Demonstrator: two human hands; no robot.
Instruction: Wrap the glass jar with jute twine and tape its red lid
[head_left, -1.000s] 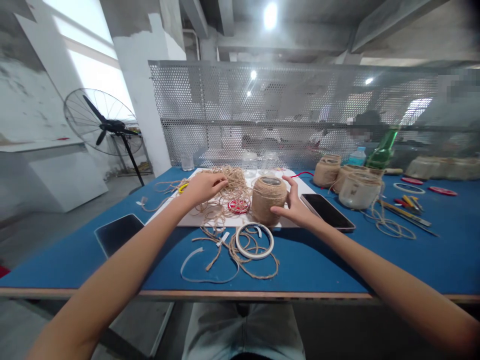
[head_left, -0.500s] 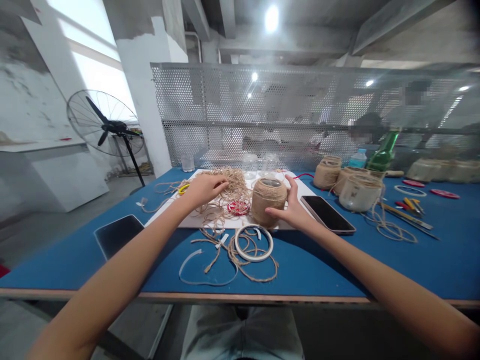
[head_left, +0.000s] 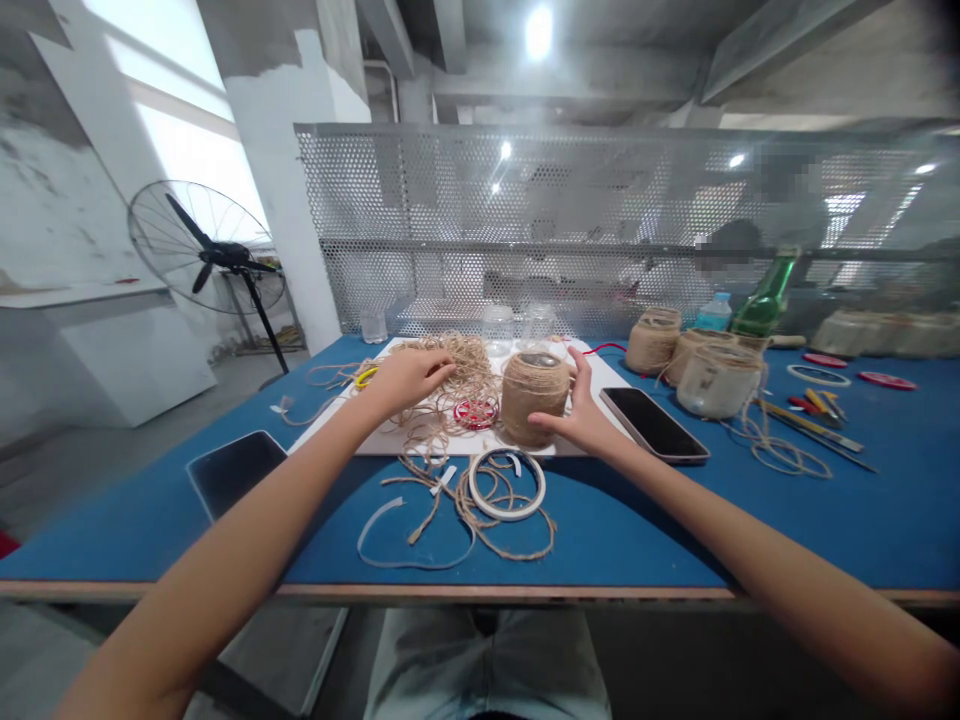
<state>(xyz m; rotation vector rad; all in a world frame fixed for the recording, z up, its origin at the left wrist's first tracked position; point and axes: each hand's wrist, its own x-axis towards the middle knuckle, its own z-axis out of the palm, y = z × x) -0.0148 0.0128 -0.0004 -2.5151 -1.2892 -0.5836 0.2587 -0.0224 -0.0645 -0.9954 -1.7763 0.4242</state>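
Observation:
My right hand [head_left: 576, 412] is wrapped round the side of a jar covered in brown twine [head_left: 532, 396], which stands upright on a white board [head_left: 360, 432]. My left hand [head_left: 405, 378] rests on a loose heap of twine [head_left: 469, 362] on the same board, its fingers curled into the strands. A small red lid [head_left: 477, 412] lies between the two hands. A white tape ring [head_left: 507, 482] and loose twine lie on the blue table [head_left: 750, 510] just in front of the board.
A dark phone [head_left: 652, 424] lies right of the jar and a dark tablet [head_left: 234, 468] at the left. Twine-wrapped jars [head_left: 654, 340], a green bottle [head_left: 765, 296], tools [head_left: 814, 420] and rings stand at the right. A perforated metal screen [head_left: 570, 200] backs the table; a fan [head_left: 202, 250] stands left.
Almost nothing differs. My right hand has shifted slightly on the twine-covered jar; my left hand stays on the twine heap.

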